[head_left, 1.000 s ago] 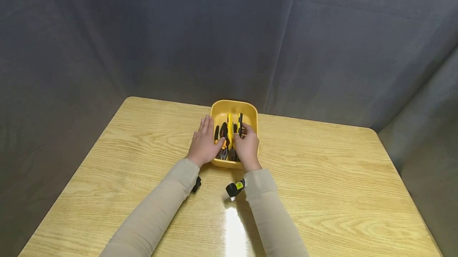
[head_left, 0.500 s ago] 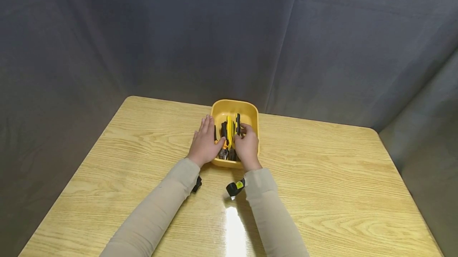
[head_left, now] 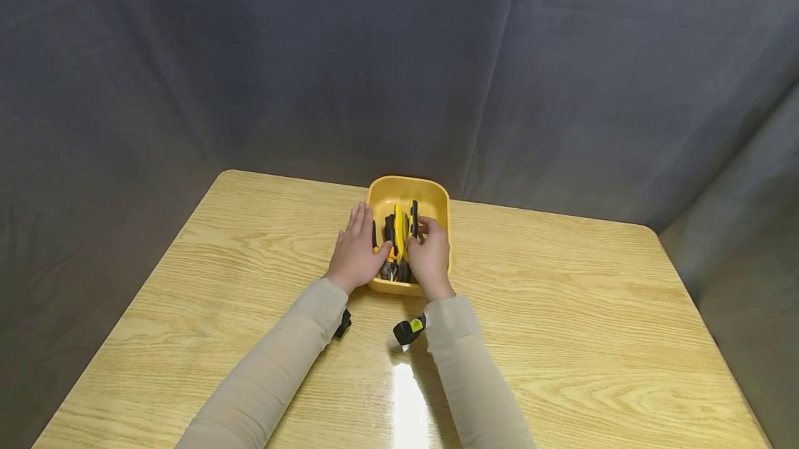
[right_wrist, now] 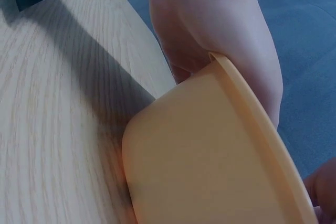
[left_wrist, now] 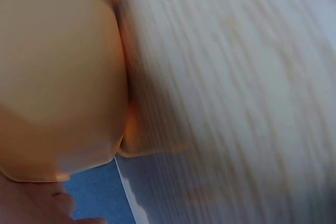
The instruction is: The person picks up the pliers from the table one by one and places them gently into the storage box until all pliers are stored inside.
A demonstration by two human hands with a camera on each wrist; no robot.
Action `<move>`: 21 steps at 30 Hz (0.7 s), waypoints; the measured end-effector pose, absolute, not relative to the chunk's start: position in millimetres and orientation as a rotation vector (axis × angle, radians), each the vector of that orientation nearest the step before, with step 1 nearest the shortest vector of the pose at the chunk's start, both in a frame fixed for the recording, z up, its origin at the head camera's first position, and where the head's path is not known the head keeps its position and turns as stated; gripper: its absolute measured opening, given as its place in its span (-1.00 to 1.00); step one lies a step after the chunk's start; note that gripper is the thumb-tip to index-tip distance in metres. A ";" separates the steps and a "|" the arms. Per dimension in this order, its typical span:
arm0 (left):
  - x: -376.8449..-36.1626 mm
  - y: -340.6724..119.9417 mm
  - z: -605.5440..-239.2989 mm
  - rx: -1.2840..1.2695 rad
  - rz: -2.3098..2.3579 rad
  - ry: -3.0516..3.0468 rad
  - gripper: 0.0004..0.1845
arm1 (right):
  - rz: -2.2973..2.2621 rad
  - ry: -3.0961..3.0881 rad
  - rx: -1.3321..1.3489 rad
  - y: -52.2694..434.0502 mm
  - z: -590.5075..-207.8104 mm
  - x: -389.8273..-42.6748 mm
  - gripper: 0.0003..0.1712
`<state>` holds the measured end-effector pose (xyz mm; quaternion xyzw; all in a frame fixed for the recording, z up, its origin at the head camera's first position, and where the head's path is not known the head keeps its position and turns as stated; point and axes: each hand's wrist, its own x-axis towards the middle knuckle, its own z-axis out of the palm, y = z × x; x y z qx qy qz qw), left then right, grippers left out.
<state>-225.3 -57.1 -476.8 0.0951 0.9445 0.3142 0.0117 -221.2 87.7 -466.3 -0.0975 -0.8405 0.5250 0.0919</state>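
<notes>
In the yellow tub (head_left: 437, 193) on the wooden table (head_left: 562, 310), the right hand (head_left: 431, 255) seemingly grips yellow-handled pliers (head_left: 400, 230); the left hand (head_left: 356, 249) rests flat-fingered against the tub's side.

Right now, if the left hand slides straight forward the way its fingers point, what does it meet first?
Probably nothing on the table: the left hand lies along the yellow tub's left wall, fingers pointing past it toward the table edge and curtain. Depth is unclear.
</notes>
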 end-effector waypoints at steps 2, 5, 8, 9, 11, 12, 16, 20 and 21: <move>-225.4 -57.0 -477.1 0.295 0.985 2.947 -0.10 | 1.557 -2.481 -0.285 87.4 -466.7 -220.4 -0.54; -225.6 -56.6 -477.4 0.299 0.983 2.956 -0.10 | 1.539 -2.459 -0.271 87.1 -467.4 -219.4 -0.57; -226.2 -56.4 -478.1 0.301 0.973 2.961 -0.10 | 1.517 -2.434 -0.247 87.3 -467.8 -218.4 -0.58; -226.6 -56.3 -478.3 0.301 0.971 2.962 -0.09 | 1.515 -2.426 -0.242 87.4 -468.2 -218.4 -0.59; -227.3 -56.4 -478.8 0.299 0.962 2.964 -0.09 | 1.518 -2.412 -0.232 87.5 -468.6 -218.2 -0.60; -227.7 -56.6 -479.0 0.295 0.959 2.963 -0.10 | 1.523 -2.405 -0.228 87.4 -468.6 -217.9 -0.61; -228.9 -56.4 -478.8 0.287 0.958 2.956 -0.10 | 1.547 -2.374 -0.217 87.7 -469.1 -218.1 -0.65; -229.7 -57.1 -478.4 0.292 0.959 2.953 -0.11 | 1.574 -2.321 -0.181 88.4 -470.1 -218.3 -0.67; -229.9 -57.5 -478.4 0.296 0.963 2.952 -0.11 | 1.581 -2.305 -0.169 88.5 -470.3 -218.2 -0.68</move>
